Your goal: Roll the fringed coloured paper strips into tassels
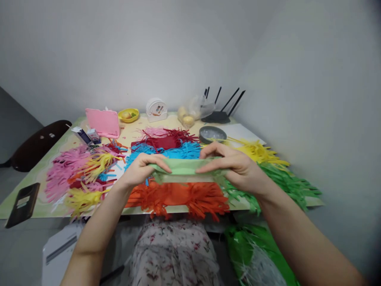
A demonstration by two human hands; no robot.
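Note:
Between my two hands a light green strip of thin paper (183,166) is held stretched above the table, its ends blurred. My left hand (145,167) pinches its left end, thumb and fingers closed. At the right end, my right hand (230,163) grips it between thumb and fingers. Below the strip lies a fringed orange paper bundle (178,194) at the table's near edge. Behind it are a blue fringed paper bundle (181,151) and a dark red one (165,142). Green fringed paper (285,182) lies by my right forearm.
Pink fringed paper (64,171) and yellow tassels (85,198) lie left; yellow fringe (262,153) lies right. Farther back stand a pink tablet case (102,122), yellow bowl (133,118), grey bowl (212,136) and black router (218,116). A phone (23,204) rests at the left edge.

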